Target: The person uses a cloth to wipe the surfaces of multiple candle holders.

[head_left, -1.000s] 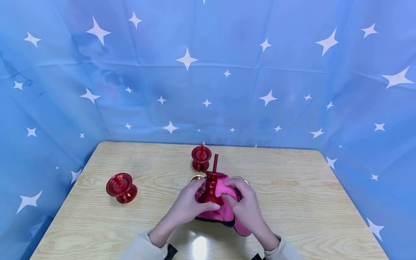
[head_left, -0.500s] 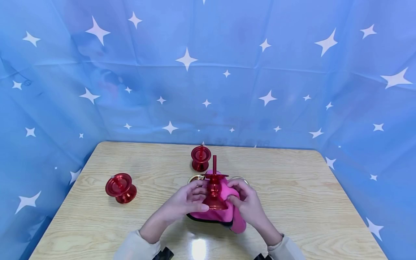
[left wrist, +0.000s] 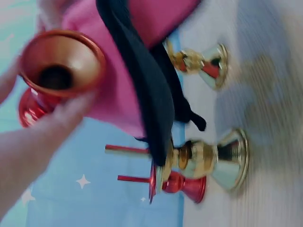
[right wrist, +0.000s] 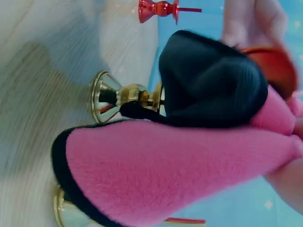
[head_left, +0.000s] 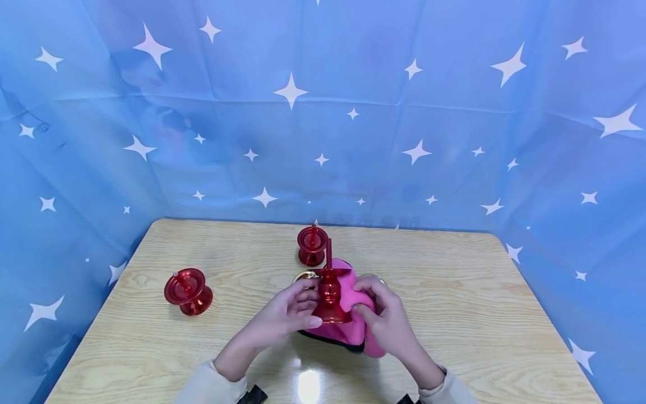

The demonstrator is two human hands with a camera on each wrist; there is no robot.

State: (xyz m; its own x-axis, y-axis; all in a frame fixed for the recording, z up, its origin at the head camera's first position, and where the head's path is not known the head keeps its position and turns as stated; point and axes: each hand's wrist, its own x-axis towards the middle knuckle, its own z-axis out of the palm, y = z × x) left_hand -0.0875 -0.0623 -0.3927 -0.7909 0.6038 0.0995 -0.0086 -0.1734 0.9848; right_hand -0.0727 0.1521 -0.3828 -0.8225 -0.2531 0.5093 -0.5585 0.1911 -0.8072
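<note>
In the head view my left hand (head_left: 275, 320) holds a shiny red candlestick (head_left: 330, 307) upright, thumb near its flared base and fingers behind it. The left wrist view looks into the hollow underside of that base (left wrist: 61, 64). My right hand (head_left: 387, 320) pinches a pink fleece cloth (head_left: 348, 294) with black trim against the candlestick's right side. More of the cloth hangs below and behind. In the right wrist view the pink cloth (right wrist: 156, 170) droops in a long flap, beside a dark folded part (right wrist: 213, 85).
Another red candlestick (head_left: 188, 292) stands at the left of the wooden table (head_left: 479, 314), and one more (head_left: 312, 247) at the back. Behind the hands stand two gold candlesticks, mostly hidden in the head view; the left wrist view shows a nearer gold one (left wrist: 203, 158) and another (left wrist: 203, 61).
The held candlestick has gone from a slight tilt to upright, swaying right and back left. The left hand has shifted a little left, and the cloth now shows above the candlestick's dish.
</note>
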